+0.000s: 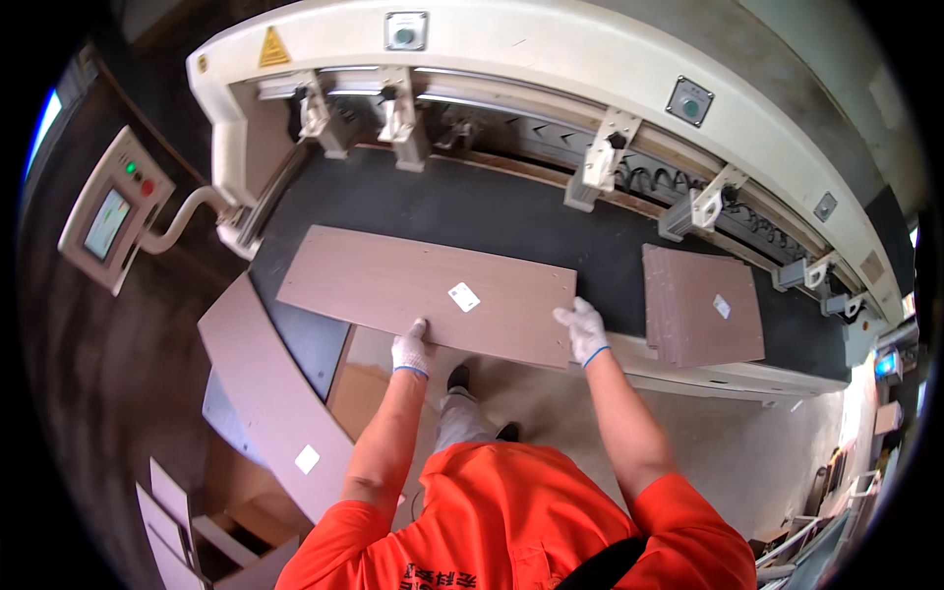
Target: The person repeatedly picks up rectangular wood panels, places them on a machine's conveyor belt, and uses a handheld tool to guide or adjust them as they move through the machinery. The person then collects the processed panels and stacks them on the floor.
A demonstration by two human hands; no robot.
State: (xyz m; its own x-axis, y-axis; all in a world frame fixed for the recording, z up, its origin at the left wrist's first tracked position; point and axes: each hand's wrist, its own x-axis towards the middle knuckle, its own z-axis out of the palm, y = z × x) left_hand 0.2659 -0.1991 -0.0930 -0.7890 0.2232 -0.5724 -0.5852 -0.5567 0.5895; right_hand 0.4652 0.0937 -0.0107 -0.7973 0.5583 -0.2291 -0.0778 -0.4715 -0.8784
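Observation:
A long, thin pinkish-brown board (393, 280) with a white label (463, 297) lies across the black worktop (472, 202), its near edge jutting out over the front. My left hand (411, 350), in a white knit glove with a blue cuff, grips that near edge, its thumb on top and the other fingers hidden below. At the board's right end, my right hand (584, 331), gloved the same way, holds the short edge near the corner. Small holes show along the board's ends.
A stack of similar boards (703, 305) rests right on the worktop. Clamps (602, 157) line the machine (551, 49) behind. Another long board (270, 383) slants at left, over a blue-grey surface. A control panel (116, 208) stands far left. Several boards (169, 516) lean lower left.

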